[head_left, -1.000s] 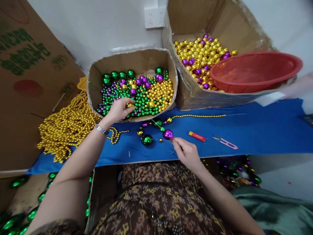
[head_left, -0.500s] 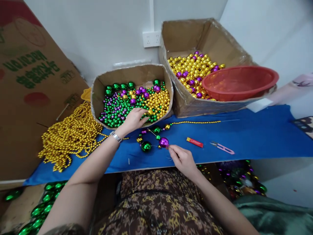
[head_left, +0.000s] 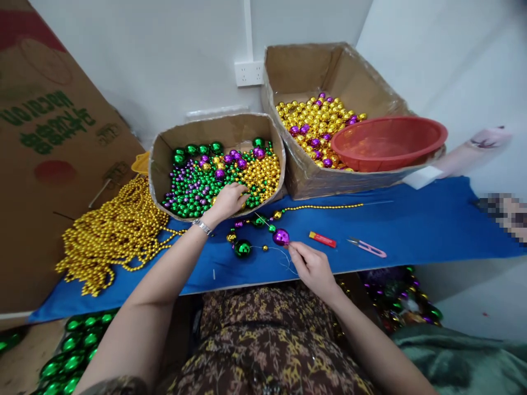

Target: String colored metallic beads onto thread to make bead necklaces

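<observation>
My left hand [head_left: 231, 198] reaches over the near rim of the smaller cardboard box [head_left: 177, 131], fingers curled together among small green and gold beads [head_left: 263, 174]; what they pinch is hidden. Over the table, my right hand [head_left: 312, 269] pinches the end of a thin needle [head_left: 262, 220], which carries a large purple bead [head_left: 281, 237] and a small green bead [head_left: 272, 228]. Its tip points up and left toward the box. Loose thread [head_left: 284, 257] runs to a small gold bead [head_left: 265, 248] and a large dark green bead [head_left: 243, 248] on the partly strung strand.
Gold bead strands [head_left: 115, 230] are heaped at left. A larger box [head_left: 321, 184] holds gold and purple beads and a red basin [head_left: 389, 145]. Pink thread snips [head_left: 368, 247] and a red-and-yellow packet [head_left: 322, 239] lie on the blue cloth [head_left: 428, 230].
My left hand's fingers have drawn together among the beads. My right hand has moved slightly right with the needle and purple bead, away from the small gold bead on the thread.
</observation>
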Demonstrator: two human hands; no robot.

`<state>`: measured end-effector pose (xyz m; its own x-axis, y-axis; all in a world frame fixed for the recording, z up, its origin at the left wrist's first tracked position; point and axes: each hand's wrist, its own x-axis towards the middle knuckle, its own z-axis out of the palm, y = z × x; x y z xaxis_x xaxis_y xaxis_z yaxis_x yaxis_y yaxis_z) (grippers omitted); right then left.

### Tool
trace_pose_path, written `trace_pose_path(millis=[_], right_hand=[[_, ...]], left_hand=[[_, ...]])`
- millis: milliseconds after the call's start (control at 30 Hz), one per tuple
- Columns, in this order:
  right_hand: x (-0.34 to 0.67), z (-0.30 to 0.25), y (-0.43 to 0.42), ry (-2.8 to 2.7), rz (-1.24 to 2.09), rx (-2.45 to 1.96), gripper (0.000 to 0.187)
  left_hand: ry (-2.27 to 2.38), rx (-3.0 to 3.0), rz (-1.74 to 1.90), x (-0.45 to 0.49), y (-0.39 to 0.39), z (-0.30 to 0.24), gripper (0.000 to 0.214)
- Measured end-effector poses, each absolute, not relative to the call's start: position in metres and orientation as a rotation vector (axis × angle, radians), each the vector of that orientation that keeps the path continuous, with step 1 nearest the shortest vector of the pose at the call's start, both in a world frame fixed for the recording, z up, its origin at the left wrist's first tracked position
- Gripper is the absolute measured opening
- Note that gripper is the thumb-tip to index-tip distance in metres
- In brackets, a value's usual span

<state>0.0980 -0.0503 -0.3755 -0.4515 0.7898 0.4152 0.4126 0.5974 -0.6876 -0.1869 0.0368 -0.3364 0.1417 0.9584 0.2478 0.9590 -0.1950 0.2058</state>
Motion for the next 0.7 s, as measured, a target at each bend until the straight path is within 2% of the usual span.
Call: trace_pose_path(millis=[200, 300, 367, 567, 700], right_hand=[[0.094, -0.375, -0.051, -2.098, 0.643, -0.919, 0.023], [0.096, -0.374, -0.052, -2.097, 0.643, -0.916, 0.023], [0.097, -0.374, -0.051, -2.094, 0.633, -0.918, 0.022], [0.096, -0.375, -0.049, -2.099, 0.610, -0.908, 0.021], [0.092, -0.376, -0.050, -2.146, 0.629, -0.898, 0.023]], left_hand=[[-1.909, -2.478, -0.195, -0.195, 0.020, -0.336, 0.027], [-1.908, -2.459, -0.242, -0.193, 0.012, -0.334, 0.025], [-1.956, -2.435, -0.446, -0.190, 0.005, -0.332, 0.025], [-2.166, -2.504, -1.451, -0.181, -0.024, -0.326, 0.038], [-2.164, -2.526, -1.615, -0.179, -0.039, -0.328, 0.041]])
